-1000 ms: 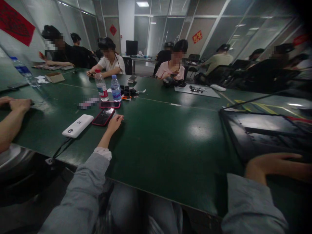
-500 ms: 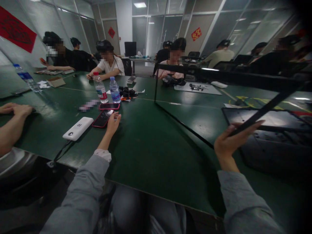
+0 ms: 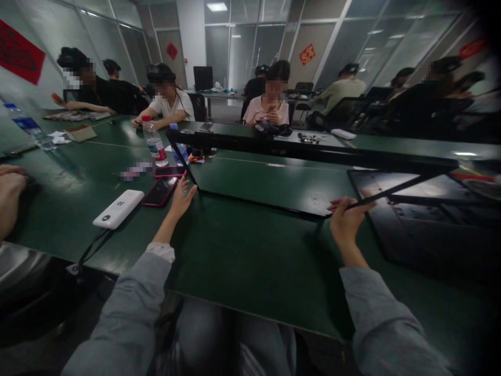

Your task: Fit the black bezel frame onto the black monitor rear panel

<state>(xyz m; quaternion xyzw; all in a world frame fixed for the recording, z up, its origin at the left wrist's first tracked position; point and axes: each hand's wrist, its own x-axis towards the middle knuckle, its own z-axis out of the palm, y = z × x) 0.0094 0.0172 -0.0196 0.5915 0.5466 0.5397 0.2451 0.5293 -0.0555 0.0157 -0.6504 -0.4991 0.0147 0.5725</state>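
My right hand (image 3: 345, 219) is closed on the near edge of a thin black rectangular frame (image 3: 297, 149). The frame hangs tilted above the green table (image 3: 250, 245) and reaches from my right hand across to the water bottles. My left hand (image 3: 180, 194) is raised, fingers spread, just under the frame's left corner, and I cannot tell whether it touches. It hovers beside a red-cased phone (image 3: 158, 192). At the right a dark panel (image 3: 426, 219) lies flat on the table.
A white power bank (image 3: 118, 208) with a cable lies left of the phone. A second phone (image 3: 169, 171) and two water bottles (image 3: 154, 142) stand behind it. Another person's hand (image 3: 10, 190) rests at the far left. Several people sit around the far side of the table.
My right hand lifted the black frame off the dark panel and swung it left across the table. My left hand rose from beside the phone toward the frame's left corner.
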